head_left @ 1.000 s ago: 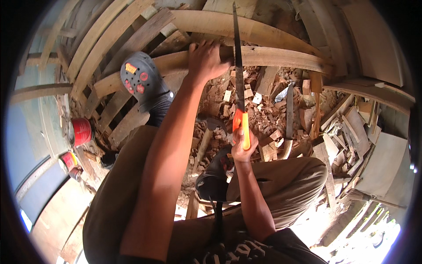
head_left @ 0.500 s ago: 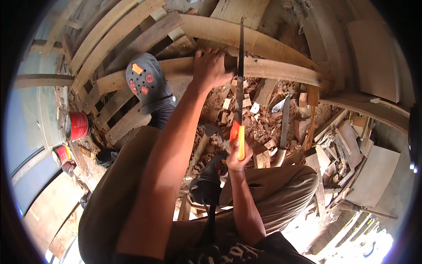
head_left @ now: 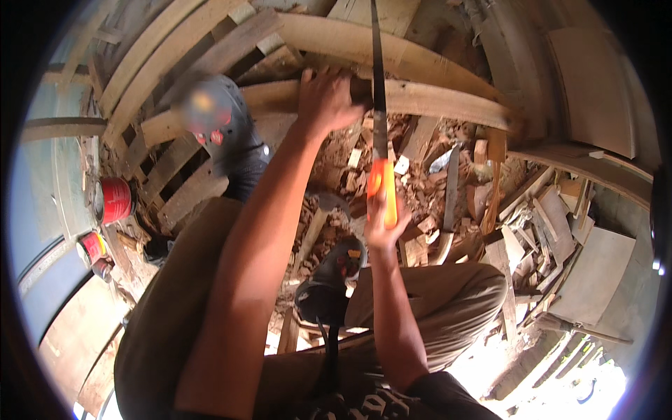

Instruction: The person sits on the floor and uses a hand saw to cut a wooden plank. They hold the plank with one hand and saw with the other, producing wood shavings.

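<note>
My right hand (head_left: 387, 225) is closed round the orange handle of a handsaw (head_left: 381, 183). The narrow dark blade points away from me and crosses a wooden plank (head_left: 441, 101), its far end reaching the top edge of the view. On the same plank, just left of the blade, my left hand (head_left: 326, 99) presses down with its fingers curled over the far edge. A grey clog (head_left: 222, 122) on my left foot rests on the plank's left part; it looks blurred. Whether the teeth have cut into the wood I cannot tell.
Wood chips and offcuts (head_left: 427, 171) cover the ground beneath the plank. Among them lies a long blade with a pale handle (head_left: 451, 189). Red cans (head_left: 113, 201) stand at the left, scrap wood (head_left: 556, 217) is heaped at the right. More planks (head_left: 164, 52) lie beyond.
My right hand has pushed the saw forward, away from me, so the handle is nearer the plank. My left hand stays on the plank, and the whole view has shifted slightly.
</note>
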The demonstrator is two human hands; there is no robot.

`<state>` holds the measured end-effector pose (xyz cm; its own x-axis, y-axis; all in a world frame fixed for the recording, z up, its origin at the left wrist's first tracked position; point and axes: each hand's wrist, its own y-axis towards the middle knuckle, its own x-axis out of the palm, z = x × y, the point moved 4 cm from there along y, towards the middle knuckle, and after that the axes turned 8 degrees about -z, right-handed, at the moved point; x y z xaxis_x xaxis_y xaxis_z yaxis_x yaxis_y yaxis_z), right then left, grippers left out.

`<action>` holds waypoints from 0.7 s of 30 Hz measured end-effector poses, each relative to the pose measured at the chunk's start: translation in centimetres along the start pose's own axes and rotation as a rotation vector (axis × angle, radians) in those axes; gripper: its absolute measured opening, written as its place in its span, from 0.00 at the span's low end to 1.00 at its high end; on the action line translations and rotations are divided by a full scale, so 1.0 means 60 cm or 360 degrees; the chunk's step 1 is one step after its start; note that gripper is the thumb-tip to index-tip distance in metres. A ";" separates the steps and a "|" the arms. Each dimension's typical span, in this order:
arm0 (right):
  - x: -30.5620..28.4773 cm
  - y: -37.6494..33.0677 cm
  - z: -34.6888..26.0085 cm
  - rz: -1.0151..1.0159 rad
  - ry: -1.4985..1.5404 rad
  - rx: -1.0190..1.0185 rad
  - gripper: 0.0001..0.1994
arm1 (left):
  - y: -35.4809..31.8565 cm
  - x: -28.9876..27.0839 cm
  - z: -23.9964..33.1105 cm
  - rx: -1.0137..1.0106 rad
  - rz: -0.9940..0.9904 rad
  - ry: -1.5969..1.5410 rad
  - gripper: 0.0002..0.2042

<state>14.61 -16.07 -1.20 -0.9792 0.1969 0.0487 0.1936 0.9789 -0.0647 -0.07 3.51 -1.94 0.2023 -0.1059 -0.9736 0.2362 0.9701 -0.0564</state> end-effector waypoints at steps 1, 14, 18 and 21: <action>0.008 0.014 -0.008 0.0033 0.0106 0.0078 0.17 | 0.004 -0.020 0.006 -0.0004 -0.0117 -0.0142 0.31; -0.013 -0.080 0.023 -0.0043 -0.0289 0.0055 0.21 | -0.013 -0.004 0.002 -0.0035 -0.0152 -0.0184 0.36; -0.017 -0.076 0.024 -0.0037 -0.0208 -0.0048 0.19 | 0.004 -0.017 0.002 -0.0035 -0.0030 -0.0189 0.34; 0.016 -0.007 -0.001 0.0199 0.0029 0.0060 0.18 | 0.009 -0.009 0.000 0.0054 0.0051 -0.0268 0.32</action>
<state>13.60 -16.26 -1.07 -0.9463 0.3184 0.0561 0.3112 0.9441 -0.1086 -0.06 4.10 -1.44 0.3662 -0.1129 -0.9237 0.2587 0.9658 -0.0155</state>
